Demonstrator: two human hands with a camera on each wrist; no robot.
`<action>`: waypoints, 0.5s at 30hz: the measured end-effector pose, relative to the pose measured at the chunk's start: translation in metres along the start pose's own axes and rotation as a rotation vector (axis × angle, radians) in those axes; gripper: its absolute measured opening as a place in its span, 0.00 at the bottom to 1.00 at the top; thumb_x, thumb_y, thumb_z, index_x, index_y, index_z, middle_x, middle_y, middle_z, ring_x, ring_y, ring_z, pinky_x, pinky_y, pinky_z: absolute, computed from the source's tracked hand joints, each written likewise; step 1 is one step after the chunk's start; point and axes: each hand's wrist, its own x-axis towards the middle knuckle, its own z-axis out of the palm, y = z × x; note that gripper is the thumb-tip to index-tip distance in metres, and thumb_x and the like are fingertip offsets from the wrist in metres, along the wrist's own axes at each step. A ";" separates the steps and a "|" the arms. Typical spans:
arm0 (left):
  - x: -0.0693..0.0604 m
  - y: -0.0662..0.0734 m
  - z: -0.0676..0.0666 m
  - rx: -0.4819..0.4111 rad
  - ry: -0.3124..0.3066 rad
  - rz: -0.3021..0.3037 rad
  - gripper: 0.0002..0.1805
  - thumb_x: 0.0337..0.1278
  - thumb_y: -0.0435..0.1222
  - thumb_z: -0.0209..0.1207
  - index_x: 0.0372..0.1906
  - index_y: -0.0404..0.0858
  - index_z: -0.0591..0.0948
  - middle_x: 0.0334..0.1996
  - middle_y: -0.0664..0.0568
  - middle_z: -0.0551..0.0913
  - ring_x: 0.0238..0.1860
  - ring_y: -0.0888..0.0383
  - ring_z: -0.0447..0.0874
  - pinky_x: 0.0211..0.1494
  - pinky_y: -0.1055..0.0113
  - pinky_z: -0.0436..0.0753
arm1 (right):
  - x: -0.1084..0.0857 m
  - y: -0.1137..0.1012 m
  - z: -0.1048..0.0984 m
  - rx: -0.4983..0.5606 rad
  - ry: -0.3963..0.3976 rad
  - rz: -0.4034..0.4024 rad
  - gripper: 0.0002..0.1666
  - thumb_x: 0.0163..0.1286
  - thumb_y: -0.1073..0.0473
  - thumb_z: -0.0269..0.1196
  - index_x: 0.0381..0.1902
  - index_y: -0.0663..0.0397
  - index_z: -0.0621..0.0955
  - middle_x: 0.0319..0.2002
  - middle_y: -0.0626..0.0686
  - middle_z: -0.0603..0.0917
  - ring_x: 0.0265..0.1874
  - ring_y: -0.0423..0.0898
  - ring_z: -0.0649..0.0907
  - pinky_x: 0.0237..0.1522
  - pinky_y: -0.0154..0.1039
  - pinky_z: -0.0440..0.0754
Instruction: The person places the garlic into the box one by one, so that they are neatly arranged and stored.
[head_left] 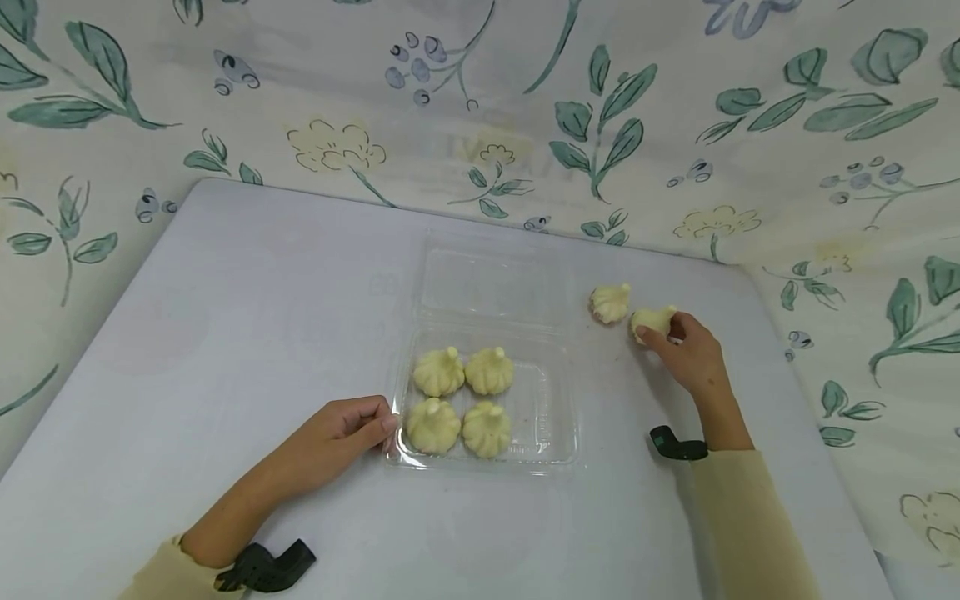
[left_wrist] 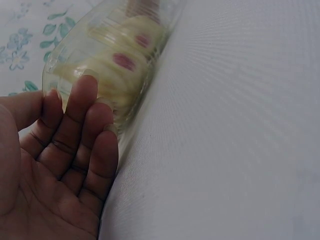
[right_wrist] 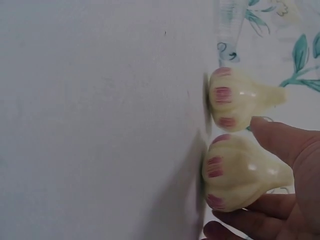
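A clear plastic clamshell container (head_left: 543, 400) lies with its lid (head_left: 491, 279) folded back. Several pale yellow garlic bulbs (head_left: 487, 429) stand in the left part of its base, stems up. My left hand (head_left: 337, 442) pinches the container's left rim between thumb and fingers; the left wrist view shows the bent fingers (left_wrist: 82, 107) against the wall. To the right of the container, my right hand (head_left: 690, 354) holds a garlic bulb (right_wrist: 240, 172), thumb on one side and fingers on the other. This bulb rests at the tabletop, beside another garlic bulb (head_left: 609, 303). Pink-purple patches mark both bulbs' lower sides.
The white table (head_left: 262, 308) carries all of this. A floral-patterned cloth (head_left: 480, 108) hangs along its far edge and right side. Black wrist devices sit on the left wrist (head_left: 266, 568) and the right wrist (head_left: 678, 444).
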 end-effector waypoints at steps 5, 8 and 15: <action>0.000 0.000 0.001 0.001 -0.001 -0.005 0.14 0.81 0.37 0.54 0.33 0.47 0.80 0.30 0.56 0.83 0.35 0.55 0.79 0.42 0.65 0.78 | -0.001 -0.001 0.002 -0.010 0.013 0.003 0.53 0.73 0.31 0.61 0.75 0.70 0.64 0.70 0.72 0.71 0.68 0.69 0.72 0.60 0.63 0.77; 0.000 0.000 0.001 0.005 0.001 -0.006 0.14 0.81 0.37 0.54 0.32 0.47 0.80 0.30 0.56 0.84 0.34 0.55 0.79 0.42 0.65 0.78 | -0.002 -0.002 0.004 -0.013 0.025 0.003 0.52 0.74 0.33 0.61 0.75 0.70 0.64 0.70 0.72 0.71 0.67 0.69 0.73 0.60 0.63 0.77; 0.000 0.000 0.000 0.003 0.001 -0.004 0.14 0.81 0.36 0.54 0.32 0.47 0.80 0.30 0.56 0.83 0.34 0.54 0.79 0.41 0.65 0.78 | -0.002 -0.004 0.007 -0.026 0.046 -0.014 0.51 0.74 0.34 0.61 0.75 0.71 0.64 0.70 0.73 0.71 0.67 0.70 0.73 0.60 0.63 0.77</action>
